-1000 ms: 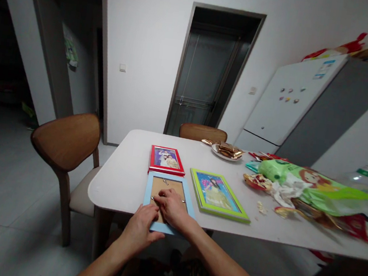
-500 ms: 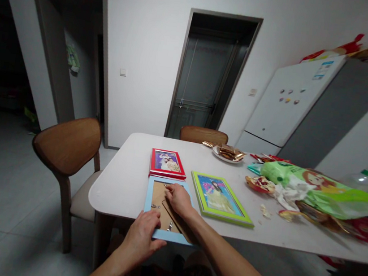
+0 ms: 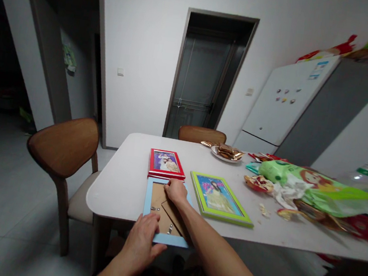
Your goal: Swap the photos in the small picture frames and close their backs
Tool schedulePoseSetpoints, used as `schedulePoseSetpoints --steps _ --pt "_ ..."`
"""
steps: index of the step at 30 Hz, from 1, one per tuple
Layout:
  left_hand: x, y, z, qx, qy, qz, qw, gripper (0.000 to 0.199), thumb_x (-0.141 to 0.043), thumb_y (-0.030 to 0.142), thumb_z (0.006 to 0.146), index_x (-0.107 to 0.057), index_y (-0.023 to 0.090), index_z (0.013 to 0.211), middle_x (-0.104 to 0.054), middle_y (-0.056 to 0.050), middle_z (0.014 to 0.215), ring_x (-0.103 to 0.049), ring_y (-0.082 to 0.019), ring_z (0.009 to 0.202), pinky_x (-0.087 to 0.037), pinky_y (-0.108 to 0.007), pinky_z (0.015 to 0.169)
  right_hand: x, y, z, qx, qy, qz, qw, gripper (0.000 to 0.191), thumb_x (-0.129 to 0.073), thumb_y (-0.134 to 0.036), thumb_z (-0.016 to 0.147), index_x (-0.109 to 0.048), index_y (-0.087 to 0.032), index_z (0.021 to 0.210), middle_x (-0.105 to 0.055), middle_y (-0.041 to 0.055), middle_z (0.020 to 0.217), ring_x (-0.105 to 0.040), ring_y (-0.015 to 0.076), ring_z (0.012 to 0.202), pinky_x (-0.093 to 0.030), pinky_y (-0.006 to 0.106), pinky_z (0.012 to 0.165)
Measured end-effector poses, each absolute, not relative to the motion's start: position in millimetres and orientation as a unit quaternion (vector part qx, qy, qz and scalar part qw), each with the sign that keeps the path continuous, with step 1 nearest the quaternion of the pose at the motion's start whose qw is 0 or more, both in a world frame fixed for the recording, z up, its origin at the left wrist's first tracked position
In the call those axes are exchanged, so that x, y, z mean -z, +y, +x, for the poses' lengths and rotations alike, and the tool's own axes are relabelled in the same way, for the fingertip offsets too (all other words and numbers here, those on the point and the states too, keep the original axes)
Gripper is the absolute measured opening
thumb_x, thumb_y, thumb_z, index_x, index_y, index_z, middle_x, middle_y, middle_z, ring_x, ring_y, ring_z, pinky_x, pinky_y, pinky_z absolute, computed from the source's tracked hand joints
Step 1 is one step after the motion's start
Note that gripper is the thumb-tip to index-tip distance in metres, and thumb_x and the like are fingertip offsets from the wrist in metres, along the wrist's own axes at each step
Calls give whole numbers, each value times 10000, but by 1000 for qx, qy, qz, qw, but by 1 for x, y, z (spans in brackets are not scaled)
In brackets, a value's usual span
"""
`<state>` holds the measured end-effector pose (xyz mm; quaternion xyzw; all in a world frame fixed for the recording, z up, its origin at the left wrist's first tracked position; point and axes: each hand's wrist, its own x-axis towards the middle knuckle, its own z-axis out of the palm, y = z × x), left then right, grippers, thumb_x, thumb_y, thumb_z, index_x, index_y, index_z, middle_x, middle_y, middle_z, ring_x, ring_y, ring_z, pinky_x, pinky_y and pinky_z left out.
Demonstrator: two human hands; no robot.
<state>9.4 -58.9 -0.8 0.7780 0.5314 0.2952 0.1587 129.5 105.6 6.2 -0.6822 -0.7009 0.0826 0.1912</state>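
Observation:
A light blue picture frame (image 3: pixel 148 196) lies back side up at the table's front edge, with a brown backing board (image 3: pixel 158 194) and small metal clips. My left hand (image 3: pixel 144 237) grips the frame's lower left corner, thumb at the bottom edge and fingers on top. My right hand (image 3: pixel 176 192) is closed at the upper part of the backing; what its fingertips pinch is too small to make out. Behind the blue frame lies a red frame (image 3: pixel 167 164) with a photo. A lime green frame (image 3: pixel 221 199) with a photo rests to the right.
On the white table (image 3: pixel 113 183), a plate (image 3: pixel 225 155) of wrapped items stands at the back. A green plastic bag (image 3: pixel 316 185), white tissue (image 3: pixel 288 194) and food scraps (image 3: pixel 259 184) lie at the right. Wooden chairs (image 3: pixel 64 147) stand left and behind.
My right hand has moved slightly up and right over the backing, its fingers more curled. My left hand keeps its place on the frame's corner. The view has shifted a little.

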Motion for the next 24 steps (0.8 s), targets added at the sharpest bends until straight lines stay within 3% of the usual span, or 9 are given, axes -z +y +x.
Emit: schedulePoseSetpoints --steps 10,15,20,22,24 --pt "-8 -59 27 -183 542 816 84 427 -664 212 566 -510 155 960 -465 -141 1212 -366 -288 1160 -176 -513 1000 -17 100 138 -130 -716 -631 270 198 -475 -278 714 -621 -145 695 -647 81 740 -572 157 693 -374 233 604" --pt "-12 -55 33 -163 535 823 98 482 -551 92 604 -460 109 1077 -440 -166 1234 -355 -280 1172 -224 -468 999 -33 79 180 -195 -716 -573 348 278 -393 -311 753 -615 -148 783 -641 46 761 -565 132 688 -398 217 610" --pt "-46 -59 23 -346 528 756 171 374 -512 92 636 -460 154 1001 -495 -113 1158 -441 -229 1084 -334 -384 936 -39 43 219 -383 -508 -560 531 332 -458 -378 698 -558 -137 902 -614 64 776 -548 116 576 -396 212 483" --pt "-60 -58 30 -455 505 699 223 242 -485 144 702 -462 184 940 -527 -78 1097 -476 -200 1032 -376 -347 885 -35 23 213 -485 -459 -539 513 343 -475 -401 695 -541 -145 914 -612 65 758 -545 108 542 -400 215 471" --pt "-69 -56 44 -541 468 637 287 178 -466 215 754 -454 189 930 -551 -64 1033 -507 -186 976 -399 -330 847 -31 4 197 -626 -443 -472 435 356 -484 -435 704 -533 -161 926 -619 65 757 -571 126 564 -428 246 502"
